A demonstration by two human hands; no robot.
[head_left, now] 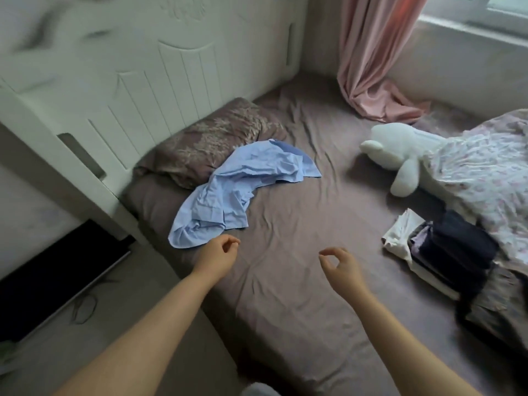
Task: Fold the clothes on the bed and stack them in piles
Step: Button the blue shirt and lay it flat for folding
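My left hand (220, 254) and right hand (340, 265) hover over bed (285, 281), fingers loosely curled, holding nothing. Blue shirt (237, 190) crumpled, partly on pillow (205, 144). Plan: grab shoulders, spread flat, fold, add to pile (440, 247).

White panelled headboard (160, 90); pink curtain (374, 58) beside daylit window (483, 12); grey floor (120, 315); black flat panel (54, 278) lying on it.
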